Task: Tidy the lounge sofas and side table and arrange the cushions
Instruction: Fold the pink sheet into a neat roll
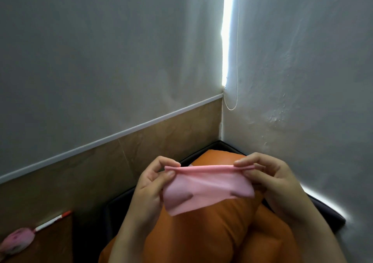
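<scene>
A small pink cloth is stretched between both my hands above the sofa. My left hand pinches its top left corner between thumb and fingers. My right hand pinches the top right corner. The cloth hangs folded below its top edge. Under it lie orange cushions on a dark sofa set into the room's corner.
A pink duster with a white and red handle lies on a brown side table at the lower left. Grey walls meet in the corner behind the sofa. A blind's bead cord hangs beside a bright window slit.
</scene>
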Action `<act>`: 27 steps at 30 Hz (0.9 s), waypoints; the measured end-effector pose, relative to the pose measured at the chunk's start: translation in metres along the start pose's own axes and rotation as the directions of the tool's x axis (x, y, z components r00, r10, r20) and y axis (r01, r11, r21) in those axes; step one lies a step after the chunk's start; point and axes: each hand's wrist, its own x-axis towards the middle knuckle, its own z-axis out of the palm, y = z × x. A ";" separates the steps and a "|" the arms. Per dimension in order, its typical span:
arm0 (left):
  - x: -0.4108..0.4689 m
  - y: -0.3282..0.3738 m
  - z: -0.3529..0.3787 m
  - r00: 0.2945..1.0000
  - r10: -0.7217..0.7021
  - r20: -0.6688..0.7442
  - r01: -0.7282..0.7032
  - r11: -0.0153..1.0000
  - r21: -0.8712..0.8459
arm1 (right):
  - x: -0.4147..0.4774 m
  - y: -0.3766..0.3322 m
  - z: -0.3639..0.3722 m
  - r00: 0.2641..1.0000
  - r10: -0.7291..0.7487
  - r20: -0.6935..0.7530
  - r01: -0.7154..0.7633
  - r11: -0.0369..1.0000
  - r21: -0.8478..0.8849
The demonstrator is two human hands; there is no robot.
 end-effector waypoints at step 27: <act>-0.001 0.001 -0.019 0.998 0.037 -0.051 -0.026 0.981 0.193 | 0.027 0.017 0.012 1.000 0.007 -0.016 -0.010 0.981 -0.192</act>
